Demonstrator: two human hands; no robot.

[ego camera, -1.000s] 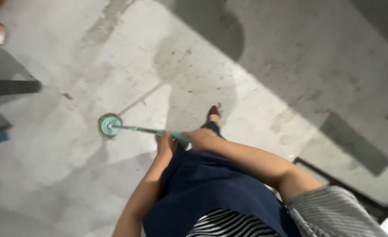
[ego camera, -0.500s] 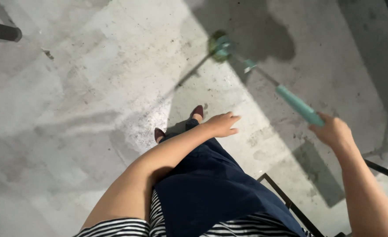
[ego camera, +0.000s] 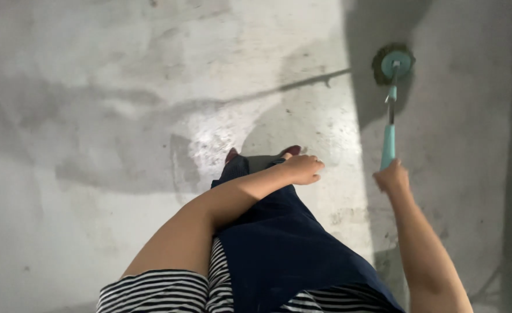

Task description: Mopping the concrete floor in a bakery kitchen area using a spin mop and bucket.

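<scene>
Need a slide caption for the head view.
Right hand grips teal mop handle; mop head on concrete floor; left hand free.

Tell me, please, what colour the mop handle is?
Light teal mop handle, clearest in the head view.

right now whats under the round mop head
The mop head rests on the grey concrete floor, in shadow. The patch beneath it is covered, so wet or dry cannot be told. The right hand grips the handle.
</scene>
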